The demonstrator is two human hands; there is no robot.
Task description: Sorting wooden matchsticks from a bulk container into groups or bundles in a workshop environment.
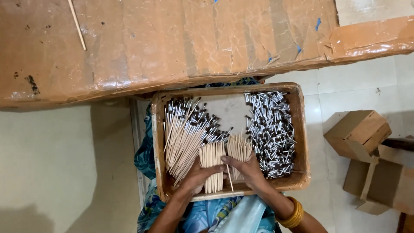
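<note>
In the cardboard tray (302, 142) on the lap, a bundle of thin wooden sticks (212, 166) is clasped by the left hand (196, 179), fingers closed around it. The right hand (248, 170) rests half-open on a second bundle (239, 149). Sorting seems in progress; aligning the stick ends is probably needed next.

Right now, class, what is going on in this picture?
A person sits with a shallow cardboard tray on their lap. The left hand holds a small bundle of thin wooden sticks upright in the tray, and the right hand rests against a second bundle. A pile of dark-tipped sticks lies on the tray's left, a heap of small metal tubes on its right.
</note>
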